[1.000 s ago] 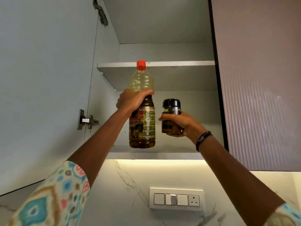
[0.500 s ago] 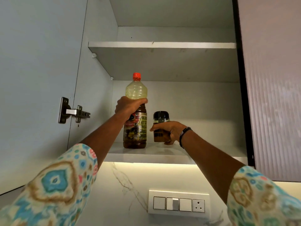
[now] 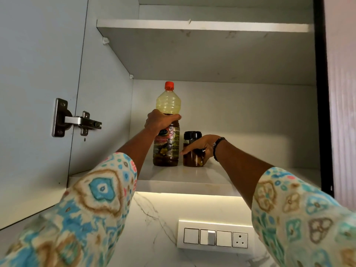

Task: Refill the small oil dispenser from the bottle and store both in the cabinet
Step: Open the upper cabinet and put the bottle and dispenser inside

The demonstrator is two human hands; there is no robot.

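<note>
The tall oil bottle [image 3: 167, 145], red cap and colourful label, stands upright on the lower cabinet shelf [image 3: 183, 178]. My left hand [image 3: 159, 121] grips it around the shoulder, just above the label. Right beside it stands the small oil dispenser [image 3: 190, 151], a dark jar with a black lid, its base on the shelf. My right hand [image 3: 202, 147] wraps around the dispenser's side from the right and hides part of it. Both arms wear patterned sleeves.
The cabinet door [image 3: 38, 93] hangs open at the left on a metal hinge [image 3: 77, 120]. An upper shelf [image 3: 202, 26] spans the cabinet overhead. A closed ribbed door [image 3: 342, 112] is at the right. Below is a marble wall with a switch panel [image 3: 215, 237].
Both hands have carried the bottle and the dispenser up and deeper into the cabinet and lowered them onto the lower shelf. The camera has moved closer.
</note>
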